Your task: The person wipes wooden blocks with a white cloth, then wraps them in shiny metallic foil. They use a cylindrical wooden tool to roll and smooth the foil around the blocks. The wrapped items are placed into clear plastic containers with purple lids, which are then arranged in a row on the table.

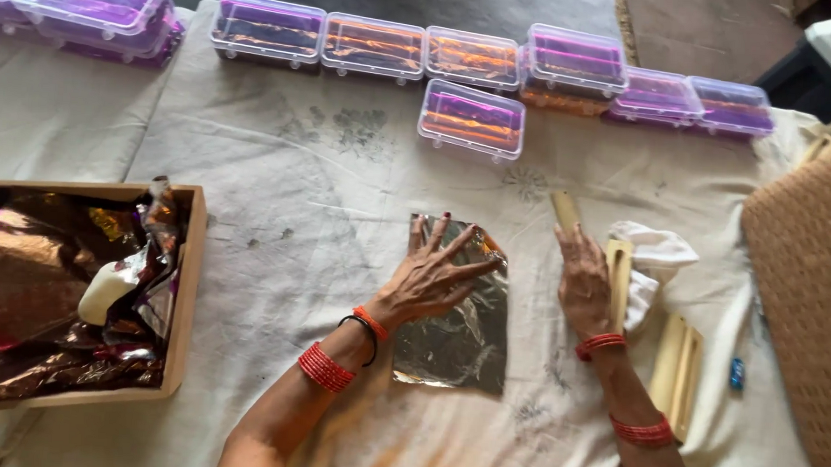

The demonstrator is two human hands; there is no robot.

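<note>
The left hand (435, 274) lies flat, fingers spread apart, pressing on a crinkled rectangular sheet of silver foil (457, 343) spread on the stained off-white cloth (294, 228) that covers the work surface. The right hand (584, 286) rests just right of the sheet, its fingers together and curled around a pale flat wooden stick (566, 212) whose end pokes out above the knuckles. Beside that hand lie another pale wooden slat (619, 280) and a crumpled white rag (655, 258); nearer the person sits a pair of similar wooden slats (676, 371), with a small blue object (737, 373) just to their right.

Along the far edge of the cloth stands a row of clear plastic hinged boxes (377, 47), rectangular with rounded corners, filled with purple and orange foil strips; one more such box (472, 119) sits alone in front of the row, and a few are stacked at the far left. At the left, a shallow wooden tray (189, 280) holds a heap of crumpled copper, brown and magenta foil (30, 291). A woven tan mat (805, 288) fills the right edge.
</note>
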